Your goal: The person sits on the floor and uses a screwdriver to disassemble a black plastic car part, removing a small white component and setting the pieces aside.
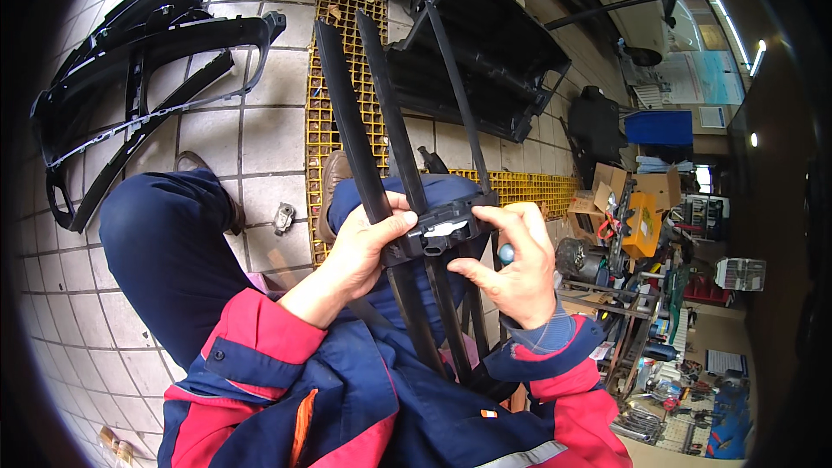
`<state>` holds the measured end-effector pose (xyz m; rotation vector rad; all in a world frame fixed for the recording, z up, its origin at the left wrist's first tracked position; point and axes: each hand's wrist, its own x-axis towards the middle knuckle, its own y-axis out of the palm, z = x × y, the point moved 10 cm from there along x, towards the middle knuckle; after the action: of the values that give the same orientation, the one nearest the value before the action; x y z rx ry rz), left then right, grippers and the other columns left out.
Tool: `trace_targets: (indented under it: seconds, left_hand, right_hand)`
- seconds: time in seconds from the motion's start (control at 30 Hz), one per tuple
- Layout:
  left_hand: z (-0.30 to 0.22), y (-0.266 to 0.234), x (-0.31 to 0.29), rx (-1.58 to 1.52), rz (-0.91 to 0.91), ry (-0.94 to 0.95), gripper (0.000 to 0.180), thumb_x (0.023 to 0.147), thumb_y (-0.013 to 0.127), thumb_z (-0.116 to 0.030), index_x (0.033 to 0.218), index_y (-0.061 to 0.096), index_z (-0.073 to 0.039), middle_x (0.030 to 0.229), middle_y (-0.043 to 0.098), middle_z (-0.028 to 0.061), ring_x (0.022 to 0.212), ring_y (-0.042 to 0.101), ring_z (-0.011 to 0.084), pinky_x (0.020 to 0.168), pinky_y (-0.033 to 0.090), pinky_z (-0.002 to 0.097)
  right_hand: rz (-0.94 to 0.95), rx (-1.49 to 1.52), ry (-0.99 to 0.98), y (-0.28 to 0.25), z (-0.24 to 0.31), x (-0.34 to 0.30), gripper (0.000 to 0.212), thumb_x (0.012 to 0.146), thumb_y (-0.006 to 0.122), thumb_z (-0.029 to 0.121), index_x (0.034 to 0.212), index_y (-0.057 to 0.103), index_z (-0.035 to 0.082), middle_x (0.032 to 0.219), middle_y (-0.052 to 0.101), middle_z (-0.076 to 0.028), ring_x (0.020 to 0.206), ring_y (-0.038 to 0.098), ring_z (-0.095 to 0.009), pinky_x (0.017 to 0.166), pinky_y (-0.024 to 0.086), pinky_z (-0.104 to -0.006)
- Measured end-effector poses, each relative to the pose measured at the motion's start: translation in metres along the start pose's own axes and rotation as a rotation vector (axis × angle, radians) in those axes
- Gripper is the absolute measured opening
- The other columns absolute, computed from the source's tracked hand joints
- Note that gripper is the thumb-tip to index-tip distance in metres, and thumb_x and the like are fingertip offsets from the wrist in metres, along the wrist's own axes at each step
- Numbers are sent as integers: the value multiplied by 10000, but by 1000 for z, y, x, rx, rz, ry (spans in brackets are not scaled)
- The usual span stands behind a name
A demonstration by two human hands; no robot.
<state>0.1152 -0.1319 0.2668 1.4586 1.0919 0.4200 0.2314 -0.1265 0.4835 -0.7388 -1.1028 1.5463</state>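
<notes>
Lighting: even, soft daylight on the tiled floor (260, 134); shadows faint and diffuse. Ceiling strip lights (737, 35) at upper right, small bright glare spots. Right-hand workshop area dimmer.
Exposure: black grille (407, 165) and bumper parts (130, 61) read as near-solid dark, little surface detail; pale glare on the floor at upper left.
Distortion: strong fisheye; tile lines and yellow grating (325, 113) bow toward the rim; black vignette in all corners.
Focus: centre sharp; slight softening and smear at the circle's edge.

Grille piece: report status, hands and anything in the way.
Left hand and right hand both grip the black grille piece over the lap. Nothing in the way.
</notes>
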Motion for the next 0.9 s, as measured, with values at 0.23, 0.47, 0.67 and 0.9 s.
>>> trace_targets:
  seconds: [0.23,0.47,0.67,0.9]
  left_hand:
    - [-3,7,-1,129,35,21,279,1062,805,-138,1284,663,-45,1114,759,54,1016,748,124,926,616,288]
    - [-12,13,-5,27,95,67,328,1039,827,-192,1285,651,-64,1254,737,104,1063,753,145,943,632,311]
    - [-6,10,-3,179,87,54,460,973,937,-255,1270,670,-26,1189,789,105,1036,774,162,953,633,325]
    - [0,3,0,114,78,33,395,1006,909,-295,1183,655,-48,1172,783,85,1047,761,155,967,636,337]
  right_hand:
    - [29,-29,-95,19,25,0,603,740,1060,299,1254,838,77,1032,637,-76,835,658,-212,723,563,-353]
    - [-99,-51,-108,10,16,-2,396,853,986,223,1159,802,52,1057,679,-87,774,673,-182,670,560,-330]
    - [-205,-43,-114,0,11,-11,333,835,953,140,1129,810,78,1063,724,-83,746,721,-204,639,594,-330]
    - [-147,2,-198,5,15,-13,354,828,975,36,1140,808,38,1010,730,-85,721,668,-151,633,554,-297]
